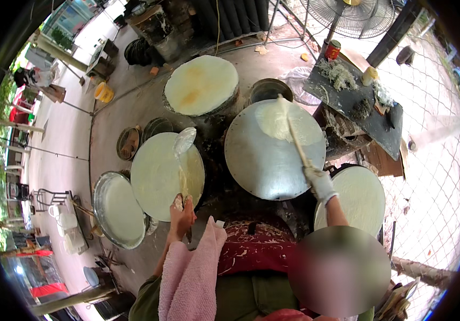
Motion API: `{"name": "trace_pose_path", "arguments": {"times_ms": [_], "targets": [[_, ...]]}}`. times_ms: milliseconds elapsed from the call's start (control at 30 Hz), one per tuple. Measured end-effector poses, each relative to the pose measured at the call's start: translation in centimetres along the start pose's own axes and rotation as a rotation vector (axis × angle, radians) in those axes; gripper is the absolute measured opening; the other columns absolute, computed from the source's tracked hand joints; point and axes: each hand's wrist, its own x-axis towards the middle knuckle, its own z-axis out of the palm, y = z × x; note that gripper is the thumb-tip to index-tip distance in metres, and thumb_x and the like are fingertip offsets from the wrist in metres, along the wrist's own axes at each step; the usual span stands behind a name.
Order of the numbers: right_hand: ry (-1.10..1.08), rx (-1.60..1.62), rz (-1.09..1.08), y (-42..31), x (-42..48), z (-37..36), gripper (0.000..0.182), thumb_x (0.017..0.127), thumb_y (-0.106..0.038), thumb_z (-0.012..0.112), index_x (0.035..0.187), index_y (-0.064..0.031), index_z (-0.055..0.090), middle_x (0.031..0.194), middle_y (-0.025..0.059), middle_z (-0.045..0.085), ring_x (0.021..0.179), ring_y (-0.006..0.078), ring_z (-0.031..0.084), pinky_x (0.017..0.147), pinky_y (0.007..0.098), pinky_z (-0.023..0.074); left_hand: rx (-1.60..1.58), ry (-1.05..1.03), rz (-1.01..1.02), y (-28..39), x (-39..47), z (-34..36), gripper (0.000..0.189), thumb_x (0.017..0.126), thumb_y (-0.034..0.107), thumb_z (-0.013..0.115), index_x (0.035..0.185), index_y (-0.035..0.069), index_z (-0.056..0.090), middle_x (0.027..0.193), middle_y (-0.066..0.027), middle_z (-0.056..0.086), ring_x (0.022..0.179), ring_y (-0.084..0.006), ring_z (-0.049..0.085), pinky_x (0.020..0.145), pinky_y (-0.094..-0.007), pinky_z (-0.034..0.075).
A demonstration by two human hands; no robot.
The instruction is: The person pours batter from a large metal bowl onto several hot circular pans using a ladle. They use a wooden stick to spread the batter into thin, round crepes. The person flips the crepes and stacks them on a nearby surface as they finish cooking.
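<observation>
My left hand (182, 216) grips the handle of a large ladle (184, 140). The ladle's batter-coated bowl is held above a round griddle (153, 172) covered by a pale sheet of batter. In my right hand (320, 184), which wears a white work glove, is a wooden batter spreader (296, 144). Its head touches a patch of wet batter (272, 120) at the far side of a round metal griddle (250, 160). Bare shiny metal shows over the rest of that griddle. A wide metal basin of white batter (121, 214) stands left of my left hand.
A far griddle (202, 82) bears a pale sheet with browned patches. Another coated griddle (352, 200) is beside my right forearm. A dark board (334, 96) holds a red can (333, 49) and scraps. Beyond stands a fan (350, 16); a wire fence (434, 168) runs along the right.
</observation>
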Motion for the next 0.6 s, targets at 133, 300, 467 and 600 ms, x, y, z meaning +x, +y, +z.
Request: {"name": "trace_pose_path", "arguments": {"times_ms": [133, 300, 467, 600], "targets": [[-0.113, -0.022, -0.124, -0.7, 1.0, 2.7, 0.025, 0.092, -0.032, 0.071, 0.097, -0.0070, 0.069, 0.073, -0.0035, 0.063, 0.058, 0.0044, 0.051, 0.051, 0.0209, 0.0405, -0.024, 0.035, -0.089, -0.2, -0.8, 1.4, 0.019, 0.100, 0.021, 0.054, 0.089, 0.004, 0.052, 0.055, -0.0006, 0.048, 0.040, -0.0096, 0.044, 0.039, -0.0267, 0.037], [-0.031, 0.020, -0.350, -1.9, 4.8, -5.8, 0.027, 0.091, -0.026, 0.073, 0.100, -0.0006, 0.070, 0.079, -0.0025, 0.064, 0.069, 0.0052, 0.055, 0.060, 0.0212, 0.0442, 0.033, 0.094, -0.121, 0.1, -1.9, 2.2, 0.018, 0.098, 0.021, 0.055, 0.093, 0.004, 0.053, 0.059, -0.0005, 0.048, 0.044, -0.0092, 0.045, 0.041, -0.0277, 0.037], [-0.275, -0.093, -0.116, 0.4, 6.2, -2.6, 0.027, 0.092, -0.024, 0.072, 0.103, 0.0001, 0.070, 0.079, -0.0017, 0.064, 0.065, 0.0059, 0.053, 0.056, 0.0230, 0.0433, -0.052, 0.123, -0.201, -0.4, -2.9, 3.3, 0.017, 0.098, 0.020, 0.056, 0.096, 0.004, 0.053, 0.060, 0.0013, 0.046, 0.045, -0.0079, 0.042, 0.041, -0.0267, 0.036], [-0.334, -0.046, -0.298, -1.7, 6.5, -4.8, 0.023, 0.095, -0.015, 0.066, 0.111, 0.0008, 0.069, 0.087, -0.0008, 0.067, 0.066, 0.0053, 0.053, 0.059, 0.0210, 0.0437, -0.036, 0.126, -0.175, -1.1, -3.3, 3.2, 0.017, 0.098, 0.020, 0.057, 0.097, 0.003, 0.053, 0.061, 0.0020, 0.046, 0.046, -0.0068, 0.042, 0.041, -0.0261, 0.034]]}}
